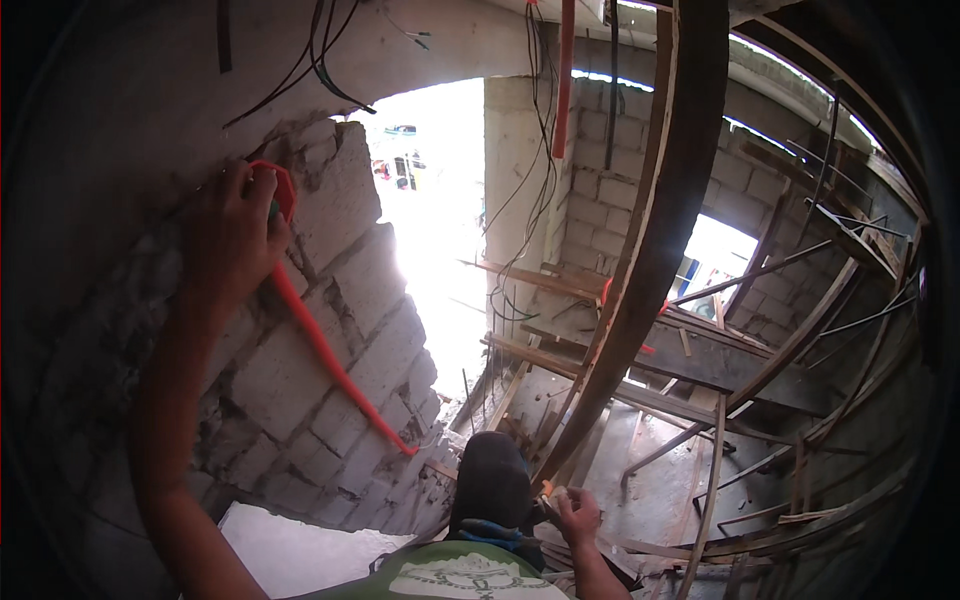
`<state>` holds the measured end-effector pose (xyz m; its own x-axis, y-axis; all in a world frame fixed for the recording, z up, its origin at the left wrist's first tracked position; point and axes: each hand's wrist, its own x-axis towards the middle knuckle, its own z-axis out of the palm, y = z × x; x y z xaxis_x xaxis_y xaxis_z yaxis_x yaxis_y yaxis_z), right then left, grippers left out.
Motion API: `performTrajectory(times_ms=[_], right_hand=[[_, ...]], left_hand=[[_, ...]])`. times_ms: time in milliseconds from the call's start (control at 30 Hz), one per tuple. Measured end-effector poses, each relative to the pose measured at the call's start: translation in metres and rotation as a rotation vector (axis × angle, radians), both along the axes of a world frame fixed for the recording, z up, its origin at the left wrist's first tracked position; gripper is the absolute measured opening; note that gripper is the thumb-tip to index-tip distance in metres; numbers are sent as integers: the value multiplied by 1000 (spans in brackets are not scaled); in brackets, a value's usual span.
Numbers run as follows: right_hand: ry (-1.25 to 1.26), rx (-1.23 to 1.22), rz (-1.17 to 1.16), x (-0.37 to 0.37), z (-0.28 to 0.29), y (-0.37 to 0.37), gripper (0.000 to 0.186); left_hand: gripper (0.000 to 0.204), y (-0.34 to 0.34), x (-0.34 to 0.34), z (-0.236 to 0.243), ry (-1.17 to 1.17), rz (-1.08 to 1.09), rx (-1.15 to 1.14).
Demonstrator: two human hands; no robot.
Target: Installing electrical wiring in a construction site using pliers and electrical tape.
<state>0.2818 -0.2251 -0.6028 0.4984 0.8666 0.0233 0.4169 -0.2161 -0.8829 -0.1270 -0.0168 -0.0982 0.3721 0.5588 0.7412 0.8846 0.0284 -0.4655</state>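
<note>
My left hand point(240, 225) is raised against the block wall point(345, 210) at the left, its fingers closed on an orange-red electrical box point(288, 190) with angled sides. Something small and green shows by the fingertips. From the box an orange conduit point(325, 350) runs down across the wall, bending toward the lower right. Low down beside my waist, my right hand point(580, 517) has its fingers drawn together. A small orange piece point(547, 489) and something dark are at its fingertips; what it holds is too small to name.
A thick wooden post point(650, 220) slants through the middle right. Dark loose wires point(320, 55) dangle from above, and an orange pipe point(565, 90) hangs nearby. Timber props and planks point(720, 470) crowd the right. Bright daylight fills the opening beyond the block wall.
</note>
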Motion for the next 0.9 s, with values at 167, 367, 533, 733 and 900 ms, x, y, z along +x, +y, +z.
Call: performTrajectory(times_ms=[167,367,533,733,900], right_hand=[[159,89,-37,0,6,4,31],[263,486,213,-30,89,52,18],[721,135,752,-96,135,67,16],[582,54,916,-130,77,74,19],[387,114,878,-124,62,86,21]], left_hand=[[32,-23,-6,-12,-236,-410,-17],[19,-69,19,-134,-724,-931,-287],[53,-121,82,-325,-1067,-845,-746],[61,-147,92,-392,-1072,-748,-851],[60,-127,77,-438,-1700,-927,-1380]])
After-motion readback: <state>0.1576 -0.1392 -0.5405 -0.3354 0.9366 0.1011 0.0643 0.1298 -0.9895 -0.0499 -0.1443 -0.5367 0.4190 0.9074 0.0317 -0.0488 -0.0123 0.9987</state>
